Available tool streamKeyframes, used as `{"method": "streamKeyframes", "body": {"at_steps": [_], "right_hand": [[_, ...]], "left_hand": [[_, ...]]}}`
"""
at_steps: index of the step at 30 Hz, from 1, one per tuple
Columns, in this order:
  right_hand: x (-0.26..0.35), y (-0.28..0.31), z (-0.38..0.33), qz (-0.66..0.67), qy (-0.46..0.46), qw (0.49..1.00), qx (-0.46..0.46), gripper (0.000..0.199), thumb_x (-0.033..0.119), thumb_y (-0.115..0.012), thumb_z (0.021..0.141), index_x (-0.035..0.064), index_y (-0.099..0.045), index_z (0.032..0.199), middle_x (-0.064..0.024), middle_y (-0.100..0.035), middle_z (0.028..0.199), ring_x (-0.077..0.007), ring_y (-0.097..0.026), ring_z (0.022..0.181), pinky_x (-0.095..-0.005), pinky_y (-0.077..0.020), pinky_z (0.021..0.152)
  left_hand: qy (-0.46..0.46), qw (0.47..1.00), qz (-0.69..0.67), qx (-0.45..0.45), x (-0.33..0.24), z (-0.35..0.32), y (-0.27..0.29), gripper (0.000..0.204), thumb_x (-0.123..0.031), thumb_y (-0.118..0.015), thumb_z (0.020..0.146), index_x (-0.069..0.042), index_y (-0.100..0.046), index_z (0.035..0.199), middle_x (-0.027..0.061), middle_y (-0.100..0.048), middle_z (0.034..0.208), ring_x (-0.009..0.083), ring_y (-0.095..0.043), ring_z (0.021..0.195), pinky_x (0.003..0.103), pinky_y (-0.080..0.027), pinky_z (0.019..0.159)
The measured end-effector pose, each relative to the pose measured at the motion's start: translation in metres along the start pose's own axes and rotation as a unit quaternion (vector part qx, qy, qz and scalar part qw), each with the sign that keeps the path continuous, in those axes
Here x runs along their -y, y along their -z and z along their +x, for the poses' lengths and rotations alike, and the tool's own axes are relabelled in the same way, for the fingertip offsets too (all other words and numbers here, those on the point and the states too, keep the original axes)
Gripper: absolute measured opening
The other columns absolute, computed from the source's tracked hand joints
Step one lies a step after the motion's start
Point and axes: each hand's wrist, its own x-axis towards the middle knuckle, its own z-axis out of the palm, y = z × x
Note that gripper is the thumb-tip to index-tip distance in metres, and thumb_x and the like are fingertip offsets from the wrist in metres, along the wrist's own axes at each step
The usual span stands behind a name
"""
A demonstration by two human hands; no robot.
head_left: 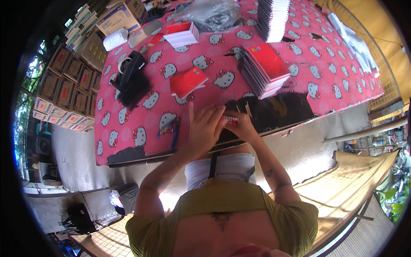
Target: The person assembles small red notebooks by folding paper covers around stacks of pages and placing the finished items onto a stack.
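At the table's near edge both hands meet around a small red notebook (231,119) with a row of white marks along its visible edge, mostly hidden by my fingers. My right hand (243,127) is closed on it from the right side. My left hand (207,126) reaches over its left side, fingers stretched out and thumb close to it. Just beyond them lies a red-covered notebook (188,83), slightly askew. To the right of that stands a tall stack of red spiral notebooks (267,64). A blue pen-like tool (175,133) rests left of my left hand.
A black tape dispenser (130,70) sits at the left. Farther back are a red notebook stack (182,34), clear plastic wrapping (209,15) and a tall spiral-bound stack (273,19). Cardboard boxes (70,81) are piled beyond the left edge. The pink table cover (239,47) has torn dark patches.
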Motion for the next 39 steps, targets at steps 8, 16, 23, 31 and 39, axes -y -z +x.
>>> {"method": "streamKeyframes", "body": {"at_steps": [8,16,23,31,39], "right_hand": [[0.014,0.025,-0.012,-0.078,0.059,0.993,-0.061,0.029,0.007,-0.077,0.082,0.0016,-0.070,0.109,-0.0108,-0.071,0.103,-0.0219,-0.067,0.080,-0.0312,-0.0525,0.071],[0.016,0.028,-0.018,-0.062,0.019,0.997,-0.037,0.023,0.003,-0.075,0.083,0.0001,-0.072,0.105,-0.0119,-0.071,0.099,-0.0195,-0.068,0.082,-0.0298,-0.0548,0.073],[0.021,0.030,-0.015,-0.090,0.044,0.994,-0.036,0.021,0.002,-0.074,0.084,-0.0009,-0.071,0.105,-0.0123,-0.070,0.096,-0.0191,-0.066,0.076,-0.0300,-0.0529,0.069],[0.026,0.032,-0.015,-0.101,0.056,0.993,-0.010,0.020,0.002,-0.072,0.085,-0.0020,-0.070,0.105,-0.0129,-0.069,0.091,-0.0182,-0.065,0.075,-0.0298,-0.0522,0.069],[0.018,0.043,-0.012,0.033,0.029,0.999,-0.014,0.012,0.001,-0.070,0.089,-0.0058,-0.069,0.098,-0.0122,-0.070,0.092,-0.0147,-0.069,0.086,-0.0278,-0.0561,0.076]], "left_hand": [[0.004,0.998,-0.057,-0.038,-0.003,0.003,-0.002,0.022,-0.022,-0.068,0.091,-0.011,-0.068,0.110,0.0026,-0.067,0.099,0.0220,-0.064,0.099,0.059,-0.015,0.117],[-0.040,0.996,-0.046,-0.057,-0.005,0.007,-0.008,0.023,-0.021,-0.071,0.087,-0.011,-0.067,0.108,0.0017,-0.064,0.098,0.0222,-0.061,0.097,0.064,-0.020,0.113],[-0.027,0.999,-0.030,-0.035,-0.006,0.009,-0.009,0.017,-0.025,-0.066,0.093,-0.012,-0.069,0.103,0.0019,-0.067,0.095,0.0216,-0.064,0.093,0.056,-0.020,0.116],[-0.032,0.996,-0.065,-0.052,-0.005,0.012,-0.007,0.019,-0.017,-0.072,0.084,-0.012,-0.064,0.101,0.0020,-0.062,0.092,0.0237,-0.062,0.092,0.060,-0.023,0.113],[-0.046,0.995,-0.082,-0.041,-0.005,0.009,-0.004,0.019,-0.015,-0.072,0.084,-0.012,-0.062,0.100,0.0032,-0.058,0.091,0.0244,-0.061,0.092,0.059,-0.026,0.111]]}}
